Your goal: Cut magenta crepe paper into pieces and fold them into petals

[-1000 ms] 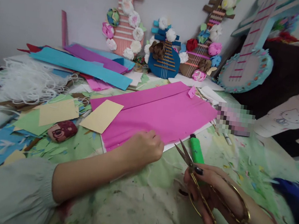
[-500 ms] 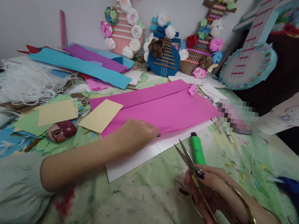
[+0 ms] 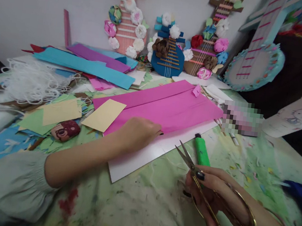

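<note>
Bright pink paper (image 3: 168, 108) lies over a white sheet (image 3: 133, 162) in the middle of the table. My left hand (image 3: 142, 134) reaches across from the left, its fingers pinched on the pink paper's near edge. At the right, my right hand (image 3: 212, 195) holds gold-handled scissors (image 3: 189, 160), blades slightly apart and pointing up and left, off the paper. Just behind them lies a green marker-like tube (image 3: 202, 151), partly hidden by the right hand. A pale yellow card (image 3: 104, 115) rests on the pink paper's left end.
White string (image 3: 35, 83), blue and purple paper strips (image 3: 84, 66), green scraps and a dark red pouch (image 3: 65, 130) cover the left. Flower-decorated model instruments (image 3: 169, 61) stand along the wall. A pixelated item and a white cartoon-print object (image 3: 299, 114) are at the right.
The whole view has shifted slightly, with the table items a little further right. Both hands keep nearly the same pose and hold the same things.
</note>
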### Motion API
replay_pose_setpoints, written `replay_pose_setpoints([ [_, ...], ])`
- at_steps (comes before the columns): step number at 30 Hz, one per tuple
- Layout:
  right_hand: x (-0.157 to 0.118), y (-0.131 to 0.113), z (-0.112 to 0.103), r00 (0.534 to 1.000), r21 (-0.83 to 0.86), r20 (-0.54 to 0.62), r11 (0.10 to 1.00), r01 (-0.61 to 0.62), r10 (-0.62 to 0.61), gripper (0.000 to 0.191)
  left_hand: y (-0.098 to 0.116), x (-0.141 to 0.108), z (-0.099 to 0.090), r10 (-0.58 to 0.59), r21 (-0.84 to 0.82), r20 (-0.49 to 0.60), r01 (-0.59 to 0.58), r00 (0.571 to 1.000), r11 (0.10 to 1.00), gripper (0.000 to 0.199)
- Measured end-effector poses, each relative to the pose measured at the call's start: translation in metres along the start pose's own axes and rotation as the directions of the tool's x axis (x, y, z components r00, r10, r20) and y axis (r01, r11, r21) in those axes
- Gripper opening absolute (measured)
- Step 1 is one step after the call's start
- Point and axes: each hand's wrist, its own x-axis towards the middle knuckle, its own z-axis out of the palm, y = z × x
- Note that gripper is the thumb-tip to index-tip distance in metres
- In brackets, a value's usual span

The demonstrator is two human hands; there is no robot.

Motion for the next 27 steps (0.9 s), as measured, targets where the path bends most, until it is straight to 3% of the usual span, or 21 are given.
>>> replay_pose_setpoints([
  [3,0.007,-0.008,0.0,0.992,-0.154,0.109,0.987,-0.039,0.056,0.047,-0.004,0.001,0.004,-0.024,-0.054,-0.012,0.024,1.0,0.998,0.029],
  [5,0.013,-0.013,-0.001,0.998,-0.398,0.058,0.917,0.0,0.025,0.043,-0.006,0.001,0.007,-0.048,-0.112,-0.021,0.045,0.999,0.993,0.028],
  [7,0.019,-0.015,0.0,0.988,-0.67,-0.029,0.736,0.092,-0.15,0.033,-0.007,0.001,0.008,-0.069,-0.173,-0.026,0.063,0.997,0.983,0.026],
  [9,0.026,-0.014,0.003,0.936,-0.843,-0.034,0.513,0.161,-0.35,0.024,-0.007,0.001,0.008,-0.081,-0.211,-0.025,0.074,0.996,0.975,0.025],
  [11,0.031,-0.01,0.006,0.9,-0.909,0.026,0.364,0.202,-0.435,0.019,-0.007,0.001,0.007,-0.086,-0.232,-0.027,0.078,0.996,0.97,0.025],
  [13,0.035,-0.005,0.01,0.894,-0.934,0.073,0.283,0.216,-0.442,0.018,-0.007,0.001,0.006,-0.089,-0.24,-0.033,0.078,0.996,0.968,0.025],
  [18,0.039,-0.002,0.018,0.907,-0.966,0.067,0.201,0.164,-0.415,0.022,-0.008,0.0,0.007,-0.076,-0.245,-0.042,0.064,0.996,0.968,0.023],
  [27,0.038,-0.01,0.019,0.938,-0.983,0.008,0.171,0.071,-0.346,0.025,-0.006,-0.002,0.007,-0.091,-0.247,-0.037,0.079,0.995,0.966,0.023],
])
